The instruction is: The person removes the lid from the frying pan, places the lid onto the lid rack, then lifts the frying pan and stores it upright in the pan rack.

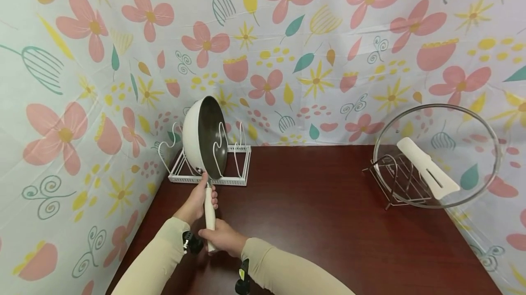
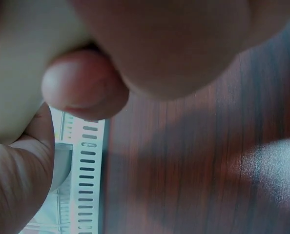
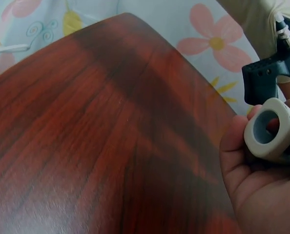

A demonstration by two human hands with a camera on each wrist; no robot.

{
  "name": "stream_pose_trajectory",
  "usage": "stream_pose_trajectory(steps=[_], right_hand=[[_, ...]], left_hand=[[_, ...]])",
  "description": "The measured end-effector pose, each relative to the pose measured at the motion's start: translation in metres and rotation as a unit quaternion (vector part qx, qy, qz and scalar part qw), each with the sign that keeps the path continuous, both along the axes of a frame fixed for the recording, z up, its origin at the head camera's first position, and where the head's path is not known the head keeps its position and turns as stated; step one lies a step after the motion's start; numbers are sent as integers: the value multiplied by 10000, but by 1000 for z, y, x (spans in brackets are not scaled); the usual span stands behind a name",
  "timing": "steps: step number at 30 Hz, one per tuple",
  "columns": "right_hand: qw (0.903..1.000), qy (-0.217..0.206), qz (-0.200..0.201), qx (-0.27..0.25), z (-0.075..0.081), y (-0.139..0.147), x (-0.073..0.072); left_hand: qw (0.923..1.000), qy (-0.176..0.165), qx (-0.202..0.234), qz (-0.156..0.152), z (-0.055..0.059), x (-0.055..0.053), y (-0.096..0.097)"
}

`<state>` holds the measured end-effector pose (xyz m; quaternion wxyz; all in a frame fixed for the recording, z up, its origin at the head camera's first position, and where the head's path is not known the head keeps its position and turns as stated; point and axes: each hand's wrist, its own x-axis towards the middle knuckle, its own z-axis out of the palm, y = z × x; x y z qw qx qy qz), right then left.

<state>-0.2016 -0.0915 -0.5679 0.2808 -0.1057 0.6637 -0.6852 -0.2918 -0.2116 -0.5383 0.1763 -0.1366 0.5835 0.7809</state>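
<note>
A deep white pan [image 1: 190, 133] with a dark inside stands on its side in a white wire rack [image 1: 242, 181]. Its cream handle [image 1: 210, 213] points toward me. My left hand [image 1: 196, 201] grips this handle close to the pan, thumb lying up along it. Nearer the handle's end, my right hand [image 1: 228, 238] holds it too. The right wrist view shows the hollow handle end [image 3: 252, 139] with fingers curled round it. In the left wrist view, blurred fingers [image 2: 86, 85] cover much of the handle, and the slotted rack rail [image 2: 86, 170] lies beyond.
On the right, a glass lid [image 1: 496, 149] with a white handle [image 1: 429, 169] leans upright in a dark wire rack [image 1: 390, 192]. Both racks stand on a dark red wooden table [image 1: 308, 213]. Flower-patterned cloth [image 1: 312, 57] hangs behind and along the sides.
</note>
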Motion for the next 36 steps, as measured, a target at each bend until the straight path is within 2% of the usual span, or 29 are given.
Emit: stream_pose_trajectory(steps=[7, 19, 30, 36], right_hand=[[9992, 152, 309, 225, -3, 11, -5], [9981, 32, 562, 231, -5, 27, -11], [9989, -42, 443, 126, -6, 36, -10], [9981, -47, 416, 463, -9, 43, -7]], left_hand=[[9998, 18, 143, 136, -1, 2, 7], [9995, 116, 91, 264, -2, 1, 18], [9994, 189, 225, 177, -2, 0, 24], [9997, 216, -129, 37, -7, 2, 21]])
